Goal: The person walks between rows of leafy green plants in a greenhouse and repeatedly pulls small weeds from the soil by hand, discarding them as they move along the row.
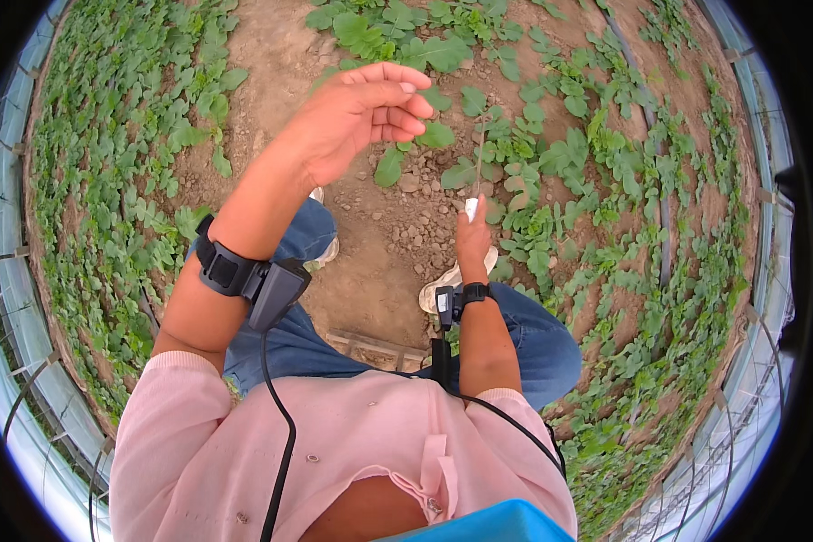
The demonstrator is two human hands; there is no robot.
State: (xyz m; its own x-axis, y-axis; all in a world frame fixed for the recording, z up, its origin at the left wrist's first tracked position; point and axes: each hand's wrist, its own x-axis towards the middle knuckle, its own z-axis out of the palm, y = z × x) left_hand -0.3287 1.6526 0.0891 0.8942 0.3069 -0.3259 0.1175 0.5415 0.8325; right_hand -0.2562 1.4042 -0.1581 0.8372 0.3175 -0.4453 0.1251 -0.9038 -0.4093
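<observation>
My left hand (372, 112) is raised in front of me, above young leafy plants (437, 134). Its fingers are loosely curled and spread a little, with nothing between them. Lower and to the right, my right hand (473, 237) grips the white handle (471, 209) of a slender hand tool. The tool's thin metal shaft (480, 152) points away from me, and its small bent tip lies among the leaves. Loose, crumbly soil (413, 217) with clods lies left of the tool. Part of the handle is hidden inside my right fist.
Dense rows of leafy seedlings grow at the left (142, 122) and right (623, 271). Dark hoses (665, 237) run along the right bed. A slatted wooden piece (379, 349) sits between my legs. Black cables (286, 420) hang from devices strapped to both arms. Plastic-sheeted walls (762, 101) curve around the sides.
</observation>
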